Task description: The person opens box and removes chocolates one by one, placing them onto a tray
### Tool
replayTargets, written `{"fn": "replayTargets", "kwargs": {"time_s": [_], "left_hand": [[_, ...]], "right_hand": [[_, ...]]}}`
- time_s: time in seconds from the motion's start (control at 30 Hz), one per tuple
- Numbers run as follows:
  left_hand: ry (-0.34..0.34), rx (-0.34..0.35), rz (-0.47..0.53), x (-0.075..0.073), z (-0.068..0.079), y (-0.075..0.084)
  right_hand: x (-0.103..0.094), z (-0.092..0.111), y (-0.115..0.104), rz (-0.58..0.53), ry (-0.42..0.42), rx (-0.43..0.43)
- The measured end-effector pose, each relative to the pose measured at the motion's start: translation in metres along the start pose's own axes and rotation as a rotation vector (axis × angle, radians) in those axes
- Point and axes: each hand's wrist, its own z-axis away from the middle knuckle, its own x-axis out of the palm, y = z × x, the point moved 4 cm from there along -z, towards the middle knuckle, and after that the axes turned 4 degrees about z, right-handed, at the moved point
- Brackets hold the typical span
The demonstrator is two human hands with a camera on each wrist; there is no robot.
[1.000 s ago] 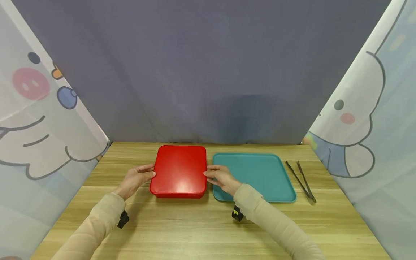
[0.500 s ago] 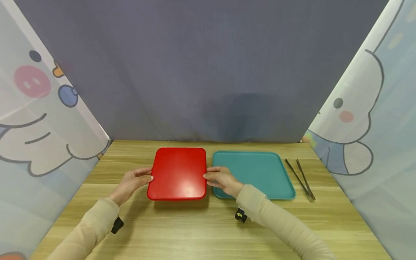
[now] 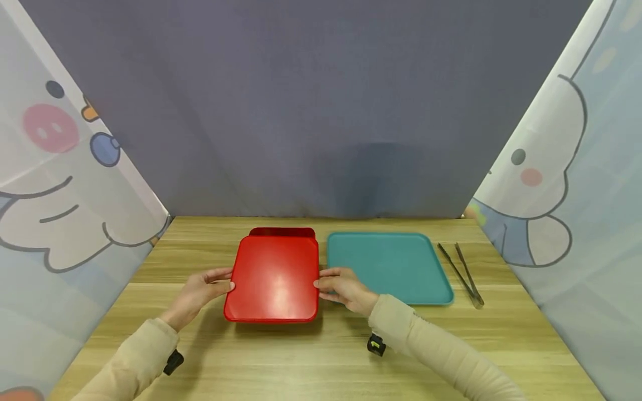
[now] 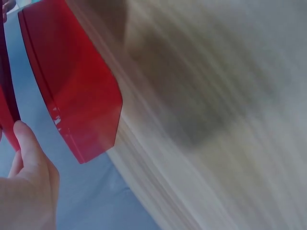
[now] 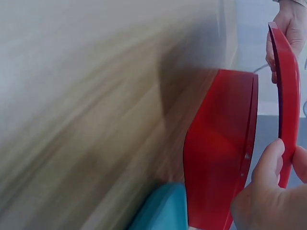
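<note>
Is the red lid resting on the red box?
No, the right wrist view shows a gap between the lid and the box.

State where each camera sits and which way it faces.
Head: on the head, facing forward and down at the red lid, red box and table; left hand, right hand and sleeved forearms show.
Left wrist: on that wrist, facing red box and table; left hand close, bit of another in corner.
Right wrist: likewise, facing red box and teal tray; right hand close, left hand beyond.
Shared: both wrist views show red box and red lid.
</note>
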Motion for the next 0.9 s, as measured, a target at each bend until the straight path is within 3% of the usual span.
{"fn": "replayTargets", "kwargs": {"time_s": [0.53, 0.9], "left_hand": [[-0.017, -0.044, 0.013, 0.005, 0.037, -0.014], [0.045, -0.084, -0.022, 0.011, 0.057, -0.020]], "right_hand": [[0.014, 0.029, 0.015, -0.028, -0.001, 0.022], [0.021, 0.050, 0.027, -0.030, -0.017, 0.022]]}}
